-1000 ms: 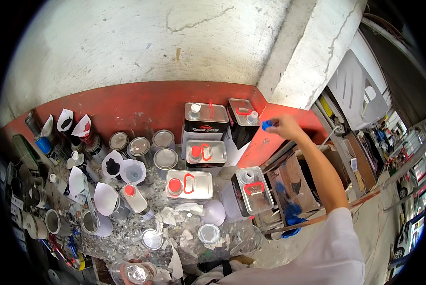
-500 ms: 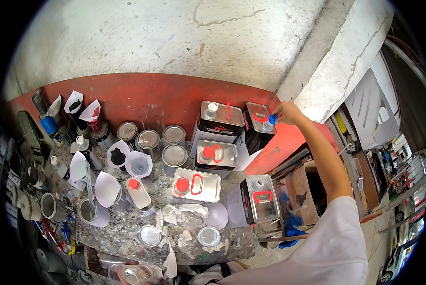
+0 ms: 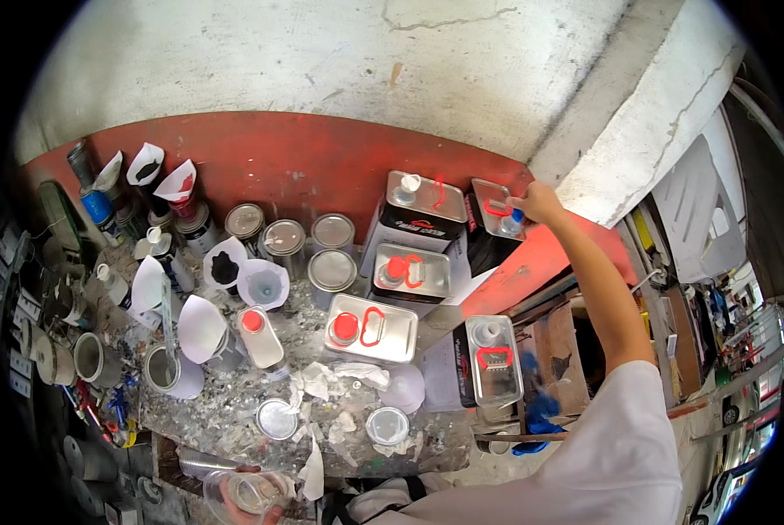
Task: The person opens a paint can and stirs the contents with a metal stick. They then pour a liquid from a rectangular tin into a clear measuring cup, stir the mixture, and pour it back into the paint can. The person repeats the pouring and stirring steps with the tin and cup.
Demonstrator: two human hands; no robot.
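My right hand (image 3: pixel 542 205) reaches to the far right corner of the bench. Its fingers pinch the blue cap (image 3: pixel 518 215) at the spout of a dark rectangular metal can (image 3: pixel 488 190) with a red handle. Whether the cap sits fully on the spout, I cannot tell. Low at the near edge, my left hand (image 3: pixel 234 507) grips a clear plastic cup (image 3: pixel 254 492), its fingers showing through the wall. Beside the dark can stands a taller can (image 3: pixel 436 197) with a white spout cap.
Red-capped metal cans (image 3: pixel 396 331) stand mid-bench. An uncapped can (image 3: pixel 495 385) is at the right edge. Round tins (image 3: pixel 332 269), paper funnels (image 3: pixel 201 328) and a grey pot (image 3: pixel 173 374) fill the left. Torn tissue (image 3: pixel 315 381) and lids (image 3: pixel 276 419) lie in front.
The whole view has shifted slightly, bench items now sitting further right. My left hand and the plastic cup show more at the lower edge. My right hand stays at the blue cap.
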